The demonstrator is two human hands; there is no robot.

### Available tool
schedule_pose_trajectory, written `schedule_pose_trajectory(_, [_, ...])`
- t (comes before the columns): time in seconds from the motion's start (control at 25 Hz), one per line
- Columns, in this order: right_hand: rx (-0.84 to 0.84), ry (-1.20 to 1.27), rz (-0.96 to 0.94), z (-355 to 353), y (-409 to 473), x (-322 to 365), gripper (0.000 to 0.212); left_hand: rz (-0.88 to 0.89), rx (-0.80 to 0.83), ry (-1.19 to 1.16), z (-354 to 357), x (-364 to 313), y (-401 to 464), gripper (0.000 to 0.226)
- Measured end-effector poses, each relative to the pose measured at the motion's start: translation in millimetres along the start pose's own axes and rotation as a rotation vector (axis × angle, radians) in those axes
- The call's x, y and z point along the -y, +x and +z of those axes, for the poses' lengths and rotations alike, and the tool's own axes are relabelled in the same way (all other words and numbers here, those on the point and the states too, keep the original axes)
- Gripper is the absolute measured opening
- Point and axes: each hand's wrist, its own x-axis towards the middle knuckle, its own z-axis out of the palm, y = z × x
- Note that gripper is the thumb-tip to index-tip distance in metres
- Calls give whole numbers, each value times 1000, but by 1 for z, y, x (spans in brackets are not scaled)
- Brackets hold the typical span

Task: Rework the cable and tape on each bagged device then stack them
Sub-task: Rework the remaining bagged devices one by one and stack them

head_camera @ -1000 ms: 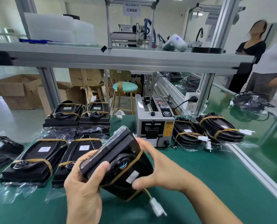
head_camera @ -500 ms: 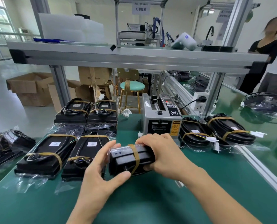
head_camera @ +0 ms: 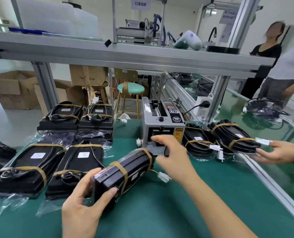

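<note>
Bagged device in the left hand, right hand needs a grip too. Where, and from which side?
Probably the far end of the bagged device, from the right. It lies tilted, long axis running away from the left hand, which holds the near end. Grip between the two tape bands, clear of the white connector that dangles there. The right hand hovers close.

only legible bit imo: cardboard box (head_camera: 87, 76) behind the bench reads "75x… 0 CM". hanging sign (head_camera: 140, 3) up top has Chinese chars, too blurry.
</note>
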Motion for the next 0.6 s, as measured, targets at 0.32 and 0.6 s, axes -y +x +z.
schedule_pose_trajectory(0.32, [-360,351,588,7,38,-18,28,67,22,139,6,-3,-10,68])
schedule_pose_trajectory(0.6, [-503,366,764,22,66,-22,11,30,5,165,5,-1,-11,71])
